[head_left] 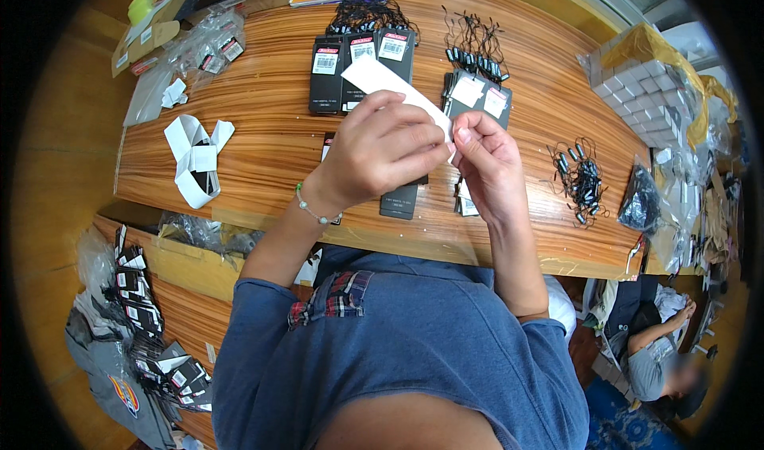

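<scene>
Over the middle of the table, a white paper strip point(380, 74) slants between my hands. My left hand point(386, 146) is closed on it from above, the back of the hand hiding part of it. At the strip's lower right end, my right hand point(489, 155) pinches it between thumb and fingers. Behind my left hand lie stacks of black hang tags point(325, 92) with white labels and black cords point(370, 12). Another stack of dark tags point(497, 104) is just beyond my right hand. A black tag point(398, 203) lies under my left hand, partly covered.
A curled white label strip point(187, 187) rests at left, near bagged tags point(219, 48). Loose black cords point(581, 179) lie right, beside a dark bag point(639, 199) and stacked small white boxes point(637, 88). More tags point(143, 307) hang lower left. Another person point(656, 362) is at lower right.
</scene>
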A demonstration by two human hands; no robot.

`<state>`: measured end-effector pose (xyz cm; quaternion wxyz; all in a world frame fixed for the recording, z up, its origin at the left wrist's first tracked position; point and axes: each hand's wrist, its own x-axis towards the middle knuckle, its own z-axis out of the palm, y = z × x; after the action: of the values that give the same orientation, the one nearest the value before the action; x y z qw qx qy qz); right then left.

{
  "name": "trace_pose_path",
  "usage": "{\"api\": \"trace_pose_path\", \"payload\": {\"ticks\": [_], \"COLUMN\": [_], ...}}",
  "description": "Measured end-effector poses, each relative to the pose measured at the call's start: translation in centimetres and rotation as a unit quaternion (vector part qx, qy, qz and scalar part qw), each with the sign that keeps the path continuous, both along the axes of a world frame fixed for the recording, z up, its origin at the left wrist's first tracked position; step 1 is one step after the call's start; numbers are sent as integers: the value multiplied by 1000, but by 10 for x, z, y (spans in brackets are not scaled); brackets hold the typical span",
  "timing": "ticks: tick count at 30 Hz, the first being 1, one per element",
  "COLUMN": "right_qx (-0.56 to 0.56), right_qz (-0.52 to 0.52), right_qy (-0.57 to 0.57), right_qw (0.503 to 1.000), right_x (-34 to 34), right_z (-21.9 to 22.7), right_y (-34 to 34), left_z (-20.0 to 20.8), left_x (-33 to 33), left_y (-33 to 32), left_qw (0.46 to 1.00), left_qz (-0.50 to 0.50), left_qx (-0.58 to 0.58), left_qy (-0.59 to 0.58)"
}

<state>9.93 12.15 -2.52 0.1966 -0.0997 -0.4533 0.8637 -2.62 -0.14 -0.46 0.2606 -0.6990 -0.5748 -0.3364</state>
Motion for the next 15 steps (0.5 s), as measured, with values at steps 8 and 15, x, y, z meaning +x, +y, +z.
{"api": "trace_pose_path", "payload": {"ticks": [8, 15], "right_qx": [76, -62], "right_qz": [-36, 34], "right_qy": [139, 239], "right_qw": [987, 968], "right_x": [-2, -15], "right_z": [14, 24], "right_y": [16, 21], "left_z": [-12, -21], "left_x": [-16, 1], "left_y": [0, 1], "left_qw": [979, 823], "left_qz": [-58, -112], "left_qx": [-54, -33], "left_qy": [-188, -555]}}
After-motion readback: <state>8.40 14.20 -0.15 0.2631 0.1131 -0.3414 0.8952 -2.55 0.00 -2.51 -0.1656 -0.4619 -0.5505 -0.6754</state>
